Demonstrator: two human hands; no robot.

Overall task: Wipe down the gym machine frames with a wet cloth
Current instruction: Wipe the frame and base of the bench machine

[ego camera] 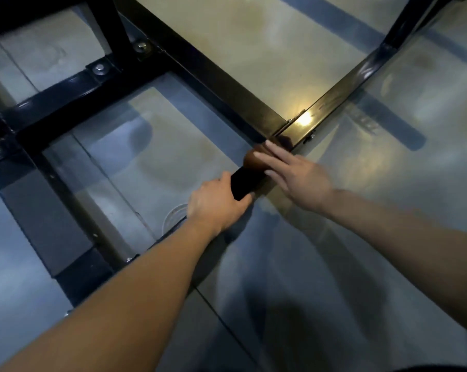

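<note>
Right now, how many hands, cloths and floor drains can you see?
Hands: 2 (left hand grips the black bar; right hand lies flat on the cloth)
Brown cloth: 1
Floor drain: 1
Total: 4

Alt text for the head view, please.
Left hand grips a black bar of a gym frame; right hand lies flat-fingered on a brown cloth over it. Grey floor below.
</note>
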